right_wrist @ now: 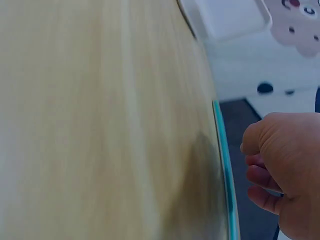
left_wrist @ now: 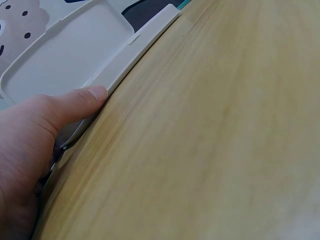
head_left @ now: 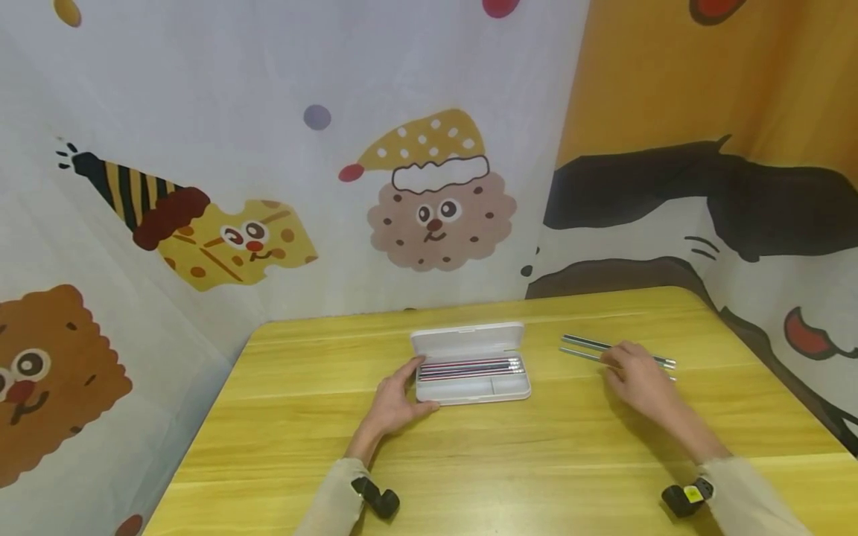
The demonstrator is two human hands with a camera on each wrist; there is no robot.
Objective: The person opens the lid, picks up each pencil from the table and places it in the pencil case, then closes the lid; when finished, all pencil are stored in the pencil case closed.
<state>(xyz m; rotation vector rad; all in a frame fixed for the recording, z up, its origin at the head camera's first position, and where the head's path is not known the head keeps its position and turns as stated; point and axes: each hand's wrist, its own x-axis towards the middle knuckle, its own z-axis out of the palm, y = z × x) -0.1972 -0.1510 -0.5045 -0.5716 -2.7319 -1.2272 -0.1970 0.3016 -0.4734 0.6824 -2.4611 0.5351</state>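
Observation:
A white pencil case lies on the table with its lid raised. Several striped pencils with white ends lie side by side in its rear compartment. My left hand holds the case's left end, thumb along the front wall and a finger at the back corner. To the right, my right hand hovers over loose pencils, its fingers loosely bent. From the right wrist, a teal pencil shows on the table beside that hand, apart from the thumb; the far fingertips are partly hidden.
The yellow wood-grain table ends at a back edge against a printed curtain. A small divided section fills the case's front right. Dark wrist cameras are strapped at both sleeves.

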